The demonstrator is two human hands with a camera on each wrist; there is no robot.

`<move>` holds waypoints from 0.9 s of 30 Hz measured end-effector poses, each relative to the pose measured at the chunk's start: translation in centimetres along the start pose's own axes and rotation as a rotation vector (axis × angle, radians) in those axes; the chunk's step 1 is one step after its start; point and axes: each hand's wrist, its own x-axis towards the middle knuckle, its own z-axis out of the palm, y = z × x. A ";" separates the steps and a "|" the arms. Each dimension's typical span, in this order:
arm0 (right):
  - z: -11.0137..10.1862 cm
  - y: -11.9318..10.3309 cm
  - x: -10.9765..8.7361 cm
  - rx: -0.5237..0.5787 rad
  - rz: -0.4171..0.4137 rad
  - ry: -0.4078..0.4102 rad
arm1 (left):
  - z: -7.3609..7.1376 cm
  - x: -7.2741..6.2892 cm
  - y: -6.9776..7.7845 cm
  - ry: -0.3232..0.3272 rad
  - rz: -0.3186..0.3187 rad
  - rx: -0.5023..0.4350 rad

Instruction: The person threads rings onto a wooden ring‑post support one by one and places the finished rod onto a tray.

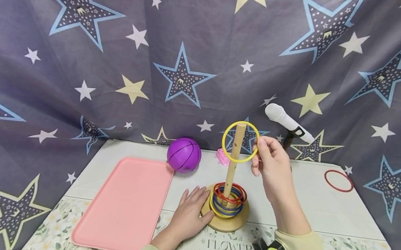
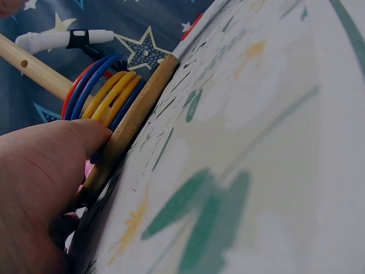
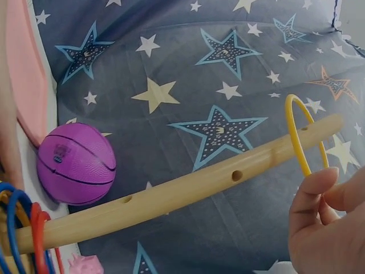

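My right hand [image 1: 272, 165] pinches a yellow ring [image 1: 224, 148] between thumb and fingers. In the right wrist view the yellow ring [image 3: 293, 134] is round the wooden post [image 3: 194, 191], a little below its tip. Several red, blue and yellow rings [image 1: 227, 215] lie stacked low on that post, above the round wooden base [image 1: 227, 225]. My left hand [image 1: 189, 213] rests at the base's left edge with its fingers extended. In the left wrist view its thumb [image 2: 94, 134] lies against the base [image 2: 140, 103], beside the stacked rings [image 2: 108, 91]; its other fingers are mostly hidden.
A pink tray [image 1: 125, 203] lies left of the stand, with a purple ball [image 1: 184, 155] behind its right corner. Behind the post are a small pink object [image 1: 222, 157] and a white microphone [image 1: 287, 121] on a dark holder. One red ring [image 1: 337, 189] lies far right.
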 end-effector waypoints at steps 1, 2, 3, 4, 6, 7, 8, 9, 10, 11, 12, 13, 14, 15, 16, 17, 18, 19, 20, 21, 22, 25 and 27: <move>-0.1 0.2 0.0 -0.002 0.008 0.005 | 0.0 0.0 0.0 -0.001 0.000 0.001; -0.1 0.4 0.0 -0.009 0.018 0.010 | 0.0 0.0 0.0 -0.002 0.000 0.002; -0.2 0.6 0.0 -0.014 0.028 0.015 | 0.0 0.0 0.0 -0.002 0.001 0.001; -0.3 0.8 -0.1 -0.019 0.038 0.018 | 0.0 0.0 0.0 -0.003 0.000 0.001; -0.4 1.3 -0.2 -0.032 0.057 0.024 | -0.1 0.0 0.1 -0.003 0.000 0.000; -0.5 1.6 -0.2 -0.039 0.068 0.026 | -0.1 0.0 0.1 -0.004 -0.002 -0.001; -0.6 1.9 -0.3 -0.046 0.079 0.027 | -0.1 0.0 0.1 -0.003 -0.002 -0.002; -0.7 2.2 -0.4 -0.050 0.089 0.028 | -0.1 0.0 0.1 -0.003 -0.001 -0.004; -0.9 2.5 -0.5 -0.056 0.100 0.028 | -0.1 0.0 0.2 -0.002 -0.002 -0.005; -1.0 2.8 -0.6 -0.060 0.110 0.028 | -0.1 0.0 0.2 -0.002 -0.001 -0.005; -1.1 3.1 -0.7 -0.064 0.121 0.029 | -0.2 0.0 0.2 -0.002 -0.001 -0.005; -1.2 3.4 -0.8 -0.069 0.132 0.029 | -0.2 0.0 0.2 -0.003 -0.002 -0.004; -1.3 3.7 -0.9 -0.074 0.142 0.030 | -0.2 0.0 0.3 -0.003 -0.002 -0.003; -1.5 4.0 -1.0 -0.082 0.152 0.032 | -0.2 0.0 0.3 -0.005 -0.003 -0.002; -1.6 4.3 -1.1 -0.087 0.160 0.034 | -0.2 0.0 0.3 -0.007 -0.004 -0.001; -1.7 4.6 -1.2 -0.090 0.166 0.036 | -0.3 0.0 0.3 -0.009 -0.006 -0.001; -1.8 4.9 -1.3 -0.091 0.172 0.038 | -0.3 0.0 0.3 -0.010 -0.007 -0.001; -2.0 5.2 -1.4 -0.091 0.177 0.040 | -0.3 0.0 0.3 -0.008 -0.005 0.000; -2.1 5.5 -1.5 -0.093 0.183 0.042 | -0.3 0.0 0.3 -0.009 -0.006 -0.001; -2.2 5.8 -1.5 -0.092 0.190 0.043 | -0.3 0.0 0.3 -0.010 -0.007 -0.003; -2.3 6.0 -1.6 -0.091 0.197 0.042 | -0.3 0.0 0.3 -0.011 -0.008 -0.003; -2.6 6.9 -2.0 -0.096 0.228 0.037 | -0.2 0.0 0.3 -0.009 -0.009 -0.003; -2.8 7.4 -2.2 -0.102 0.247 0.032 | -0.1 0.1 0.3 -0.013 -0.012 -0.001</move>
